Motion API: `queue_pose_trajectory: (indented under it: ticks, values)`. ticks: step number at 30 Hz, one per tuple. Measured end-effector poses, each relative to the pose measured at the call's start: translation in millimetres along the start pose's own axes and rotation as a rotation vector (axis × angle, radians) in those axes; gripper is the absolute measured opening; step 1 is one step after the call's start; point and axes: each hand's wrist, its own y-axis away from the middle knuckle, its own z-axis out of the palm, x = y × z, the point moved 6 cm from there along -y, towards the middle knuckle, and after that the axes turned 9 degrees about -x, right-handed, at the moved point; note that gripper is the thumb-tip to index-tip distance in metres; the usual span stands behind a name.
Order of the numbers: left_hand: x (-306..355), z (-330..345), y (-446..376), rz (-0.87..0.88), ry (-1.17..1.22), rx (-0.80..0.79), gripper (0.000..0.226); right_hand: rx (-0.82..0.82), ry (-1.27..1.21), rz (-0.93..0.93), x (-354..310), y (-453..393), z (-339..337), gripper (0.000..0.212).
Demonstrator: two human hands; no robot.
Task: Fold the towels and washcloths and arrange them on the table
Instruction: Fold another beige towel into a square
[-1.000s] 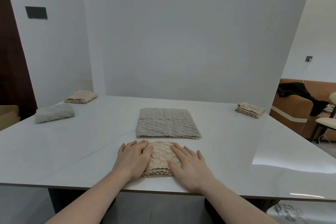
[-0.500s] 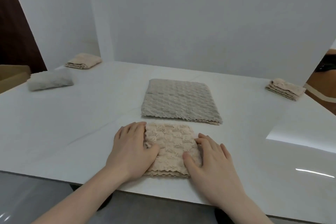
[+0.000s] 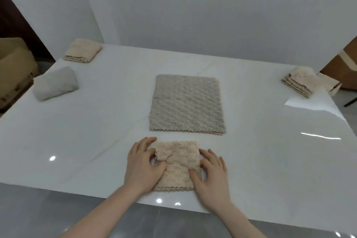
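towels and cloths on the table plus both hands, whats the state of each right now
beige washcloth: folded, near table edge, left corner bunched up
left hand: thumb and fingers pinch the cloth's left edge
right hand: fingers spread, pressing the cloth's right edge
grey towel: folded flat, untouched
grey bundle: folded, far left
beige stack: folded, back left corner
beige pile: folded, right edge

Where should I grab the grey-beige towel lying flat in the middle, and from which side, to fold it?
Probably the two near corners of the grey-beige towel, from the person's side. It lies flat and square-on, its scalloped near edge free just beyond the beige washcloth, so fingers could slide under and carry that edge away to the far one.
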Motion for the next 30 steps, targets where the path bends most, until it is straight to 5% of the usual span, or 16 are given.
queue_pose_trajectory:
  ticks: [5, 11, 16, 20, 30]
  values:
    - [57.6, -54.4, 41.7, -0.254, 0.383, -0.292, 0.007, -0.229, -0.425, 0.393, -56.1, 32.1, -61.6, 0.016]
    - [104.5, -122.4, 108.5, -0.238, 0.756, -0.269, 0.039, -0.106, -0.637, 0.460, -120.4, 97.3, -127.4, 0.011]
    - [120.4, -141.5, 126.2, -0.148, 0.596, -0.290, 0.020, -0.073, -0.714, 0.473, -135.3, 128.2, -136.9, 0.032]
    - [132.9, -162.1, 120.2, -0.078, 0.467, -0.191, 0.027, -0.057, -0.774, 0.455, -144.0, 134.0, -145.2, 0.014]
    - [163.3, -166.9, 110.6, -0.044, 0.533, -0.228, 0.028, -0.017, -0.892, 0.430, -144.3, 138.2, -174.8, 0.016]
